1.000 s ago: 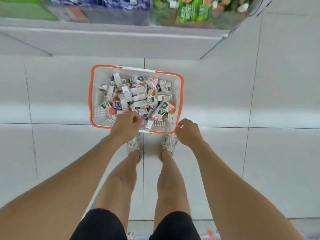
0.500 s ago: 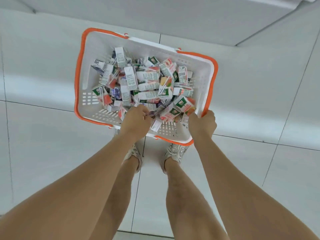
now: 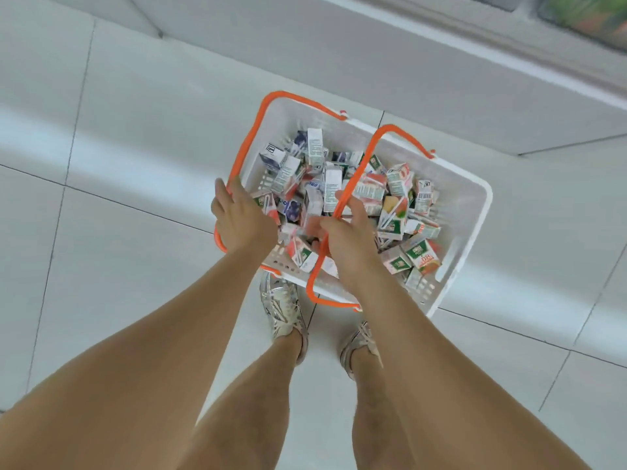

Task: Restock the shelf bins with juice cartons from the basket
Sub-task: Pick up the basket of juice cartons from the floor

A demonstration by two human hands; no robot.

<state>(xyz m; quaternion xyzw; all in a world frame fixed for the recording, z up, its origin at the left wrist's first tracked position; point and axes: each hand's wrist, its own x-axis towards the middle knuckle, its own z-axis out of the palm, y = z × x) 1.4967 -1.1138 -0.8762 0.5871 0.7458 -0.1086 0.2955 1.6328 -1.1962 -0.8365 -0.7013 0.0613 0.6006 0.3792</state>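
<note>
Over the tiled floor (image 3: 101,266), left grip (image 3: 239,217) clasps the basket (image 3: 475,212) by its left handle (image 3: 251,130), right grip (image 3: 346,232) its right handle (image 3: 369,147); juice cartons (image 3: 393,184) fill it.

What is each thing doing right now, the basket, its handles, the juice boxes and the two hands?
basket, upright and well filled.
juice cartons, heaped loose inside the basket.
right handle, standing up over the juice cartons.
left handle, down near the left rim.
right hand, grips the right handle.
left hand, on the left handle; grip unclear.
</note>
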